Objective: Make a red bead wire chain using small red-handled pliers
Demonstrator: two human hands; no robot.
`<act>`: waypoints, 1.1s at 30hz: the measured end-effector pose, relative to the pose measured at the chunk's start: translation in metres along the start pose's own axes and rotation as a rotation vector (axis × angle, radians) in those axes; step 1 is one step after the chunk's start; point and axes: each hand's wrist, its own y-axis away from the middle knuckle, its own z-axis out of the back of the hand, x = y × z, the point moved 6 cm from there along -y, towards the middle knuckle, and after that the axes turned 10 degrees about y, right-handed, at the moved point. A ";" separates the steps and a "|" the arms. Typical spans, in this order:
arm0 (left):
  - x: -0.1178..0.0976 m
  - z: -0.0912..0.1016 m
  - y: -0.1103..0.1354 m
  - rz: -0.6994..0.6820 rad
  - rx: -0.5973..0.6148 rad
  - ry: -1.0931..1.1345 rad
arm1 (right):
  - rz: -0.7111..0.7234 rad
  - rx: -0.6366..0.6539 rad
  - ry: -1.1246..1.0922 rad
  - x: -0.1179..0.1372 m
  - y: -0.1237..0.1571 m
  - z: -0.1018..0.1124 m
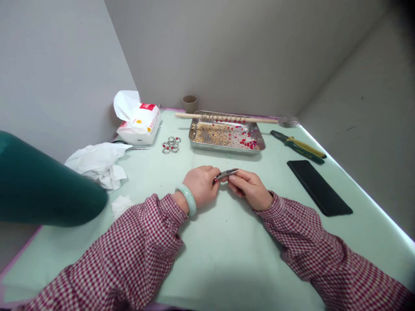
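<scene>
Small metal pliers [226, 173] are gripped in my left hand [201, 185], which has a pale green bangle at the wrist. Their jaws point right, to the fingertips of my right hand [249, 186]. The right thumb and fingers are pinched together at the plier tips; whatever lies between them is too small to make out. Beyond my hands stands a metal tray [227, 150] of gold, clear and red beads. Left of the tray lie several small beaded rings [171, 145] with red beads.
A wooden stick [262, 121] with rings on it rests across the tray. Larger pliers [298, 147] and a black phone-like slab [319, 186] lie right. On the left are a tissue pack [141, 125], crumpled tissue [99, 162] and a large green cylinder [48, 185]. A cup [189, 104] stands behind.
</scene>
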 end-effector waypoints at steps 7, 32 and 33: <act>0.000 0.001 0.000 0.017 0.007 0.010 | -0.005 0.002 0.010 0.000 0.000 0.000; -0.004 0.003 0.000 -0.068 -0.015 0.199 | 0.038 -0.031 -0.005 0.004 0.005 0.003; -0.003 0.002 0.000 -0.067 -0.016 0.181 | 0.034 -0.031 -0.001 0.003 0.004 0.002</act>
